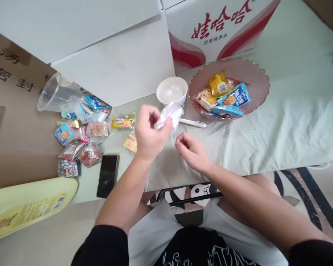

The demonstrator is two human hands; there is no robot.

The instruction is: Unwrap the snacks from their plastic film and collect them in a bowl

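Observation:
My left hand (152, 131) is closed, pinching a crumpled white tissue (170, 116) between thumb and fingers; it may be thin plastic, the kind is not certain. The wad is raised just in front of a white bowl (172, 90) and overlaps its near rim. To the right of the wad, a white plastic handle (192, 123) lies on the cloth, its other end hidden. My right hand (192, 151) hovers nearby with its fingers curled in, and nothing shows in them. Left of my left hand are a yellow snack packet (123, 121) and a small beige packet (131, 142).
A pink scalloped bowl (259, 88) holds several snack packets. At left stand a clear plastic cup (54, 94), tipped over, and a heap of wrapped snacks (74, 144). A phone (108, 175) lies near the table edge. White cartons (119, 62) and a printed box (211, 48) close off the back.

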